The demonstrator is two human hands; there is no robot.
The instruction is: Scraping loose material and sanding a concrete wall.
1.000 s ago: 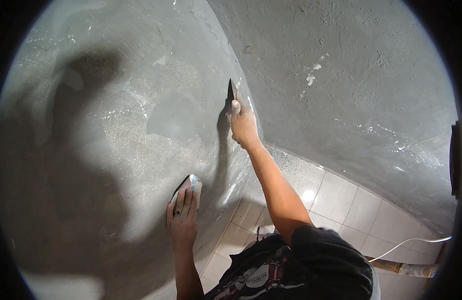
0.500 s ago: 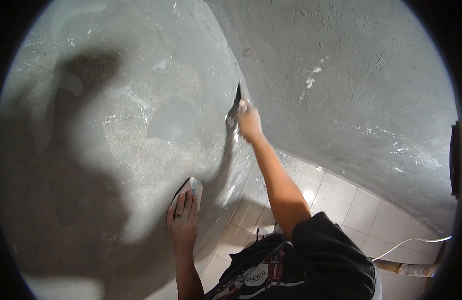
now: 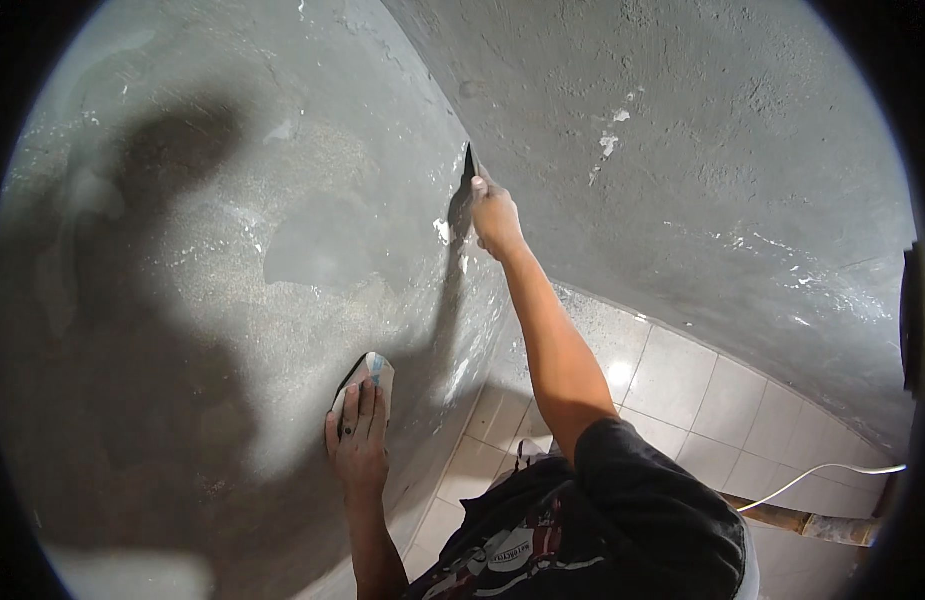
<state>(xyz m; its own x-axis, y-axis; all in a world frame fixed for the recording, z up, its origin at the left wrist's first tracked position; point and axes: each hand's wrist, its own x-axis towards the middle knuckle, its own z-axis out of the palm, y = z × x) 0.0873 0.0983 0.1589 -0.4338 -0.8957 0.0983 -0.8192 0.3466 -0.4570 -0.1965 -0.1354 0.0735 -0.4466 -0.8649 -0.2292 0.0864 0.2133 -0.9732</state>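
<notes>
My right hand (image 3: pixel 497 215) is raised high and grips a narrow dark-bladed scraper (image 3: pixel 470 161), its tip pressed into the corner where two grey plastered walls meet. My left hand (image 3: pixel 360 440) is lower, pressed flat against the left wall (image 3: pixel 183 280), and holds a small pale block (image 3: pixel 368 372) with a blue stripe against the plaster. White flecks of plaster dot the wall beside the scraper.
The right wall (image 3: pixel 703 150) is rough grey plaster with white spots. White floor tiles (image 3: pixel 683 380) lie below, crossed by a white cable (image 3: pixel 823 472) and a wooden pole (image 3: pixel 813 523). My shadow falls across the left wall.
My right hand has moved the scraper up along the corner by a short way. My left hand has stayed pressed on the block at the same spot.
</notes>
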